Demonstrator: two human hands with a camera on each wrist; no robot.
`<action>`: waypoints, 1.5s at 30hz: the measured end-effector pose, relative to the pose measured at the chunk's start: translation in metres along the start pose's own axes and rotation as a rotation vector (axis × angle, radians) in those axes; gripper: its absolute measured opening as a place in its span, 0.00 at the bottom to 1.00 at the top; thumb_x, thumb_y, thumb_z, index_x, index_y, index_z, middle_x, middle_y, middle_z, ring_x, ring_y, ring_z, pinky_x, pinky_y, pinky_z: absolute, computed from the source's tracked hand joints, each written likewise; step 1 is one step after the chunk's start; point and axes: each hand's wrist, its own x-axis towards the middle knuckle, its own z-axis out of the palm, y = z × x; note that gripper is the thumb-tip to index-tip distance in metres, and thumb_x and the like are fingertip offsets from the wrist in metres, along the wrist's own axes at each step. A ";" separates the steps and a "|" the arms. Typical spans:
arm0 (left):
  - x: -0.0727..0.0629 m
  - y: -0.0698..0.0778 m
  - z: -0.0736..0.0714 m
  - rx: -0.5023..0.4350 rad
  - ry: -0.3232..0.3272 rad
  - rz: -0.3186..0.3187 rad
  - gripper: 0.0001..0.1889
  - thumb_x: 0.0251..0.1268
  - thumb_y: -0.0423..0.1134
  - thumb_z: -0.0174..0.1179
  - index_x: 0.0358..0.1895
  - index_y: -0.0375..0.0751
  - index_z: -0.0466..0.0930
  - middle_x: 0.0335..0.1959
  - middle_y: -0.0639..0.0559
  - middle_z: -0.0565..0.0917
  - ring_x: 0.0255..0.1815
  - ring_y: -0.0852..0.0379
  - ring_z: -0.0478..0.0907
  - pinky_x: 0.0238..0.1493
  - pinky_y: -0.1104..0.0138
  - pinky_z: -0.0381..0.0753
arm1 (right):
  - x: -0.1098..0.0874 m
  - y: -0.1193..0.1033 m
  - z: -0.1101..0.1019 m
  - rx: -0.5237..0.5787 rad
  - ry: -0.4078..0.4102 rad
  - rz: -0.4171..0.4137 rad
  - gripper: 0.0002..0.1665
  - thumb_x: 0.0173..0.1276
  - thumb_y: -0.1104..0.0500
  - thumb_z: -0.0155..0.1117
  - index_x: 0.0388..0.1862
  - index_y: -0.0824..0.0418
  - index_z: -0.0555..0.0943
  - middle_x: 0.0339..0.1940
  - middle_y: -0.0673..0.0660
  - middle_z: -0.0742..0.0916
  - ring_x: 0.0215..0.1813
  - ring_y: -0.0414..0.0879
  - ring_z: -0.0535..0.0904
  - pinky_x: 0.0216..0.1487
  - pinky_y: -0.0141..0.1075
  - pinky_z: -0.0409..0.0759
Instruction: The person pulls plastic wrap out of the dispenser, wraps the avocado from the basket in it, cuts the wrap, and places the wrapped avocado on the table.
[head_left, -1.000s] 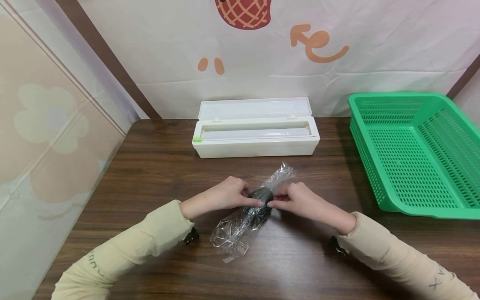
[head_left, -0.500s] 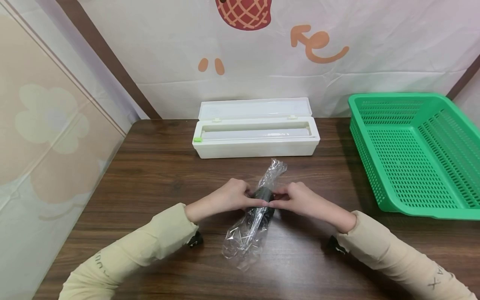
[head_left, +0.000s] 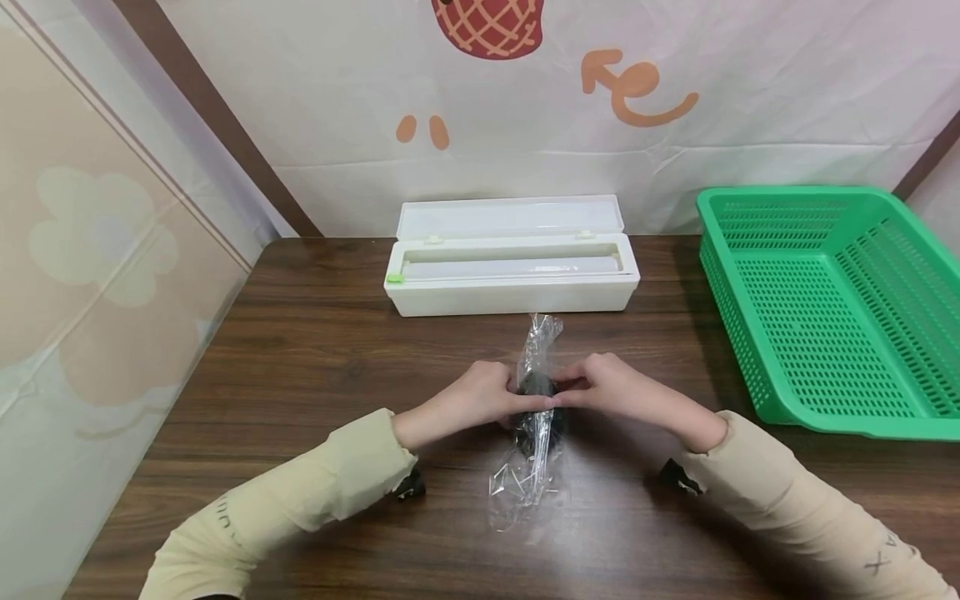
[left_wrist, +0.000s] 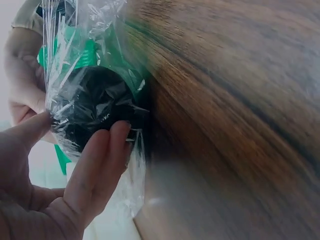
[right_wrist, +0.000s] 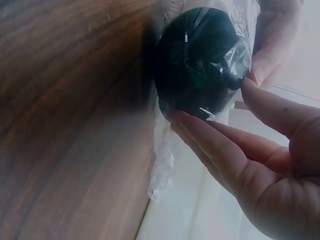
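A dark green, rounded object (head_left: 527, 435) lies in clear cling film (head_left: 517, 492) on the table in front of me. In the right wrist view the rounded object (right_wrist: 197, 60) shows a small dark stub near the thumbs; its exact kind is unclear. Loose film sticks out beyond it at the far and near ends. My left hand (head_left: 483, 396) grips its left side, thumb on top and fingers down the flank. From the right, my right hand (head_left: 611, 387) holds it the same way. The two thumb tips meet over the gathered film on top.
Behind the hands stands a white cling film dispenser (head_left: 513, 298), its lid (head_left: 510, 217) raised and a roll inside. A green perforated basket (head_left: 832, 421) sits at the right. The dark wood table (head_left: 322, 350) ends at a printed cloth (head_left: 337, 83) at the back.
The wrapped object has turned from slanting to nearly straight away from me and shifted slightly right. My left hand has moved right with it; both thumbs now meet on top.
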 end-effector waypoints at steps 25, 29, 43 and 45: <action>0.017 -0.015 -0.011 -0.089 0.028 -0.089 0.27 0.59 0.58 0.55 0.24 0.32 0.78 0.19 0.45 0.81 0.19 0.54 0.81 0.26 0.70 0.79 | 0.002 0.004 -0.005 0.003 0.073 0.151 0.18 0.61 0.53 0.62 0.42 0.67 0.82 0.39 0.59 0.86 0.44 0.50 0.81 0.46 0.43 0.78; 0.023 -0.018 -0.013 -0.129 0.025 -0.120 0.25 0.59 0.55 0.57 0.25 0.31 0.78 0.21 0.44 0.82 0.20 0.54 0.82 0.26 0.69 0.80 | 0.004 0.004 -0.005 0.006 0.082 0.199 0.18 0.61 0.53 0.61 0.42 0.66 0.82 0.40 0.59 0.86 0.45 0.51 0.81 0.47 0.44 0.77; 0.052 -0.017 -0.008 -0.389 0.026 -0.225 0.21 0.60 0.49 0.59 0.30 0.27 0.78 0.18 0.42 0.80 0.14 0.58 0.78 0.25 0.66 0.82 | 0.009 0.002 -0.003 0.001 0.070 0.208 0.17 0.60 0.52 0.63 0.40 0.65 0.83 0.35 0.55 0.87 0.37 0.43 0.80 0.40 0.39 0.78; 0.054 -0.016 -0.008 -0.416 0.024 -0.222 0.19 0.60 0.46 0.59 0.30 0.27 0.77 0.18 0.44 0.79 0.14 0.59 0.77 0.25 0.66 0.82 | 0.009 0.001 -0.003 0.008 0.068 0.212 0.17 0.60 0.52 0.63 0.40 0.65 0.83 0.34 0.54 0.87 0.34 0.42 0.79 0.38 0.37 0.78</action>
